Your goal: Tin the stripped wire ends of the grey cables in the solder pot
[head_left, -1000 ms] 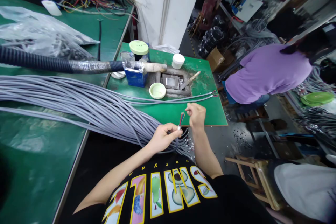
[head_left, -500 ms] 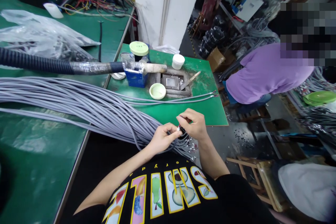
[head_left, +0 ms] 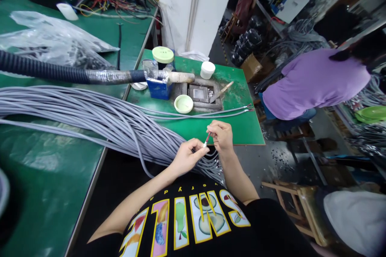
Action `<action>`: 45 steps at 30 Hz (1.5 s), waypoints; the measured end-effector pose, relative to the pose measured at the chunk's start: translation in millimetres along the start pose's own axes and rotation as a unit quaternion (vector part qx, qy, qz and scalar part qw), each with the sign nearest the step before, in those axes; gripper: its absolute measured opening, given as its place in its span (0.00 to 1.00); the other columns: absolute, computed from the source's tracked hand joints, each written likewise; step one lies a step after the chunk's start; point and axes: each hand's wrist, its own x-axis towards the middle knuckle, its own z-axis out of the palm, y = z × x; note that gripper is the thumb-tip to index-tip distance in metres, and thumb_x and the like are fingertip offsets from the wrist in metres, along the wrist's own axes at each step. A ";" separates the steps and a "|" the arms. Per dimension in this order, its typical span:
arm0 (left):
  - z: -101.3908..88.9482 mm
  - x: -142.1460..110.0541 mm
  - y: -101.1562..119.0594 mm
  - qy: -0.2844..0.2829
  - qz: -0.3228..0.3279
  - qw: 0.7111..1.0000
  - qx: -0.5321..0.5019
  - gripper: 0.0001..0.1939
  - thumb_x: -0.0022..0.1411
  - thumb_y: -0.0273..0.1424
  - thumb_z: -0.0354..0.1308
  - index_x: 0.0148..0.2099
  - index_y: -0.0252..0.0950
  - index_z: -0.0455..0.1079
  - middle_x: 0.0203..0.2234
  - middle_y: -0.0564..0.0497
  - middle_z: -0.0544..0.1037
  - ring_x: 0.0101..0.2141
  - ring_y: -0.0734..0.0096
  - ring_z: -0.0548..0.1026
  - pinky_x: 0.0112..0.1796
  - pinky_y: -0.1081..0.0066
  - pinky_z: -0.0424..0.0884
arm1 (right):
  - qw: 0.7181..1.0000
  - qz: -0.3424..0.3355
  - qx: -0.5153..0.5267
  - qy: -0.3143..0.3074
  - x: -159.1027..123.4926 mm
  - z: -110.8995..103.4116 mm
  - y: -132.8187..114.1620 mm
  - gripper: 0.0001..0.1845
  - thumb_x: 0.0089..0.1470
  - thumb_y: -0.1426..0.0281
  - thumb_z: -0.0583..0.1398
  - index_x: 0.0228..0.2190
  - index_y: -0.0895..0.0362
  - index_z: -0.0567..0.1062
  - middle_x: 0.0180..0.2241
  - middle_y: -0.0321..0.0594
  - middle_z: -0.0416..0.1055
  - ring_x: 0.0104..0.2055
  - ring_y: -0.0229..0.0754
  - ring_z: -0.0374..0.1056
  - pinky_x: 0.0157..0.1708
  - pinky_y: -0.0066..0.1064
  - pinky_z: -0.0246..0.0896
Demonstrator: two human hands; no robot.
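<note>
My left hand (head_left: 190,155) pinches the end of a grey cable between thumb and forefinger, close to my lap. From that pinch sticks out a short white piece with a red wire (head_left: 208,138) rising from it. My right hand (head_left: 222,135) has its thumb and forefinger closed on the upper end of the red wire, and a thin dark wire shows beside its fingers. A large bundle of grey cables (head_left: 120,124) runs from the left bench to below my hands. Two separate grey cables (head_left: 205,115) lie on the green table, their stripped ends at its right.
A solder pot (head_left: 199,94) with a scraper (head_left: 222,90) across its edge is set on the green table (head_left: 241,128). Around it are a pale green bowl (head_left: 183,104), a white tub (head_left: 207,70) and a ribbed hose (head_left: 60,67). A person in purple (head_left: 319,84) sits at right.
My right fingers have shifted slightly up and away from the left hand, so more of the red wire shows. The camera view has moved a little.
</note>
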 end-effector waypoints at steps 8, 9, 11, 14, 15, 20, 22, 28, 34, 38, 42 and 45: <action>3.8 -10.5 -10.5 -0.015 -0.024 0.999 0.027 0.15 0.55 0.38 0.59 0.24 0.33 0.65 0.19 0.54 0.68 0.23 0.76 0.64 0.28 0.74 0.60 | 0.994 -0.082 -0.010 0.077 24.1 -38.3 -18.2 0.13 0.40 0.67 0.61 0.12 0.57 0.65 0.11 0.27 0.50 0.14 0.28 0.43 0.14 0.24 0.37; 3.6 -10.9 -11.3 -0.007 -0.028 0.999 0.024 0.15 0.55 0.38 0.60 0.24 0.33 0.65 0.19 0.54 0.68 0.23 0.76 0.64 0.28 0.74 0.60 | 0.994 -0.088 -0.059 0.033 22.1 -43.5 -23.9 0.12 0.42 0.68 0.61 0.13 0.57 0.68 0.11 0.28 0.53 0.14 0.28 0.46 0.15 0.25 0.40; 3.2 -10.5 -11.7 0.003 -0.026 0.999 0.022 0.15 0.55 0.38 0.60 0.24 0.33 0.64 0.19 0.55 0.68 0.24 0.77 0.64 0.29 0.74 0.60 | 0.975 -0.086 -0.184 -0.088 13.9 -49.1 -35.2 0.09 0.46 0.69 0.61 0.18 0.57 0.75 0.16 0.32 0.63 0.19 0.31 0.55 0.20 0.26 0.50; 3.1 -8.7 -11.5 0.002 -0.018 1.000 0.025 0.15 0.55 0.38 0.60 0.24 0.33 0.64 0.19 0.55 0.68 0.23 0.77 0.64 0.28 0.74 0.60 | 0.915 -0.080 -0.325 -0.227 0.6 -47.6 -47.2 0.05 0.48 0.68 0.63 0.27 0.57 0.79 0.25 0.37 0.72 0.28 0.36 0.65 0.30 0.29 0.58; 3.1 -8.4 -11.5 0.002 -0.014 0.999 0.028 0.15 0.55 0.38 0.60 0.24 0.33 0.63 0.19 0.55 0.67 0.23 0.77 0.64 0.28 0.75 0.59 | 0.900 -0.083 -0.348 -0.249 -2.0 -46.0 -49.3 0.05 0.48 0.68 0.64 0.28 0.56 0.79 0.26 0.37 0.73 0.30 0.37 0.66 0.32 0.29 0.59; 3.4 -9.0 -11.2 -0.005 0.015 0.999 0.046 0.16 0.56 0.37 0.61 0.23 0.34 0.63 0.19 0.55 0.68 0.24 0.77 0.64 0.29 0.74 0.60 | 0.888 -0.115 -0.347 -0.279 -3.3 -38.3 -48.4 0.05 0.50 0.69 0.63 0.24 0.56 0.78 0.25 0.37 0.74 0.30 0.37 0.66 0.35 0.30 0.59; 4.0 -9.5 -10.4 -0.008 0.027 0.998 0.052 0.16 0.56 0.37 0.61 0.23 0.34 0.63 0.19 0.55 0.67 0.24 0.76 0.64 0.29 0.74 0.60 | 0.900 -0.112 -0.324 -0.269 -2.4 -35.1 -44.4 0.09 0.50 0.71 0.62 0.20 0.56 0.77 0.21 0.35 0.72 0.27 0.36 0.63 0.32 0.29 0.57; 11.3 -16.3 -13.6 -0.027 0.066 0.994 0.088 0.14 0.56 0.35 0.61 0.23 0.34 0.64 0.20 0.54 0.68 0.25 0.76 0.65 0.30 0.74 0.60 | 0.962 -0.044 -0.229 -0.141 13.4 -37.1 -26.9 0.12 0.42 0.69 0.62 0.12 0.58 0.71 0.14 0.31 0.61 0.19 0.32 0.53 0.22 0.27 0.49; 6.4 -15.0 -16.0 -0.011 -0.026 0.999 -0.024 0.13 0.57 0.39 0.59 0.28 0.33 0.70 0.21 0.52 0.72 0.24 0.75 0.67 0.29 0.74 0.62 | 0.983 -0.063 -0.172 -0.033 29.0 -52.9 -21.2 0.10 0.42 0.68 0.63 0.15 0.57 0.74 0.14 0.31 0.63 0.20 0.32 0.55 0.23 0.27 0.51; -5.6 -5.6 -6.2 0.004 -0.039 0.995 -0.096 0.16 0.57 0.42 0.59 0.31 0.32 0.73 0.24 0.50 0.75 0.25 0.75 0.68 0.30 0.74 0.64 | 0.980 -0.050 -0.181 -0.064 16.4 -49.3 -23.0 0.08 0.44 0.66 0.63 0.21 0.57 0.77 0.18 0.33 0.68 0.21 0.33 0.58 0.23 0.26 0.53; -6.9 -2.2 1.5 -0.004 -0.060 0.987 -0.147 0.18 0.54 0.43 0.62 0.38 0.31 0.74 0.24 0.49 0.77 0.23 0.76 0.67 0.27 0.75 0.64 | 0.956 -0.096 -0.248 -0.124 -2.6 -36.6 -29.8 0.07 0.49 0.67 0.62 0.23 0.57 0.77 0.24 0.36 0.72 0.26 0.36 0.65 0.28 0.29 0.59; -4.1 -2.3 2.1 -0.003 -0.058 0.985 -0.165 0.18 0.53 0.43 0.63 0.37 0.31 0.74 0.23 0.49 0.77 0.23 0.76 0.68 0.28 0.75 0.65 | 0.930 -0.146 -0.302 -0.149 -14.0 -26.3 -34.1 0.07 0.51 0.70 0.61 0.23 0.56 0.76 0.24 0.36 0.72 0.28 0.36 0.66 0.32 0.30 0.60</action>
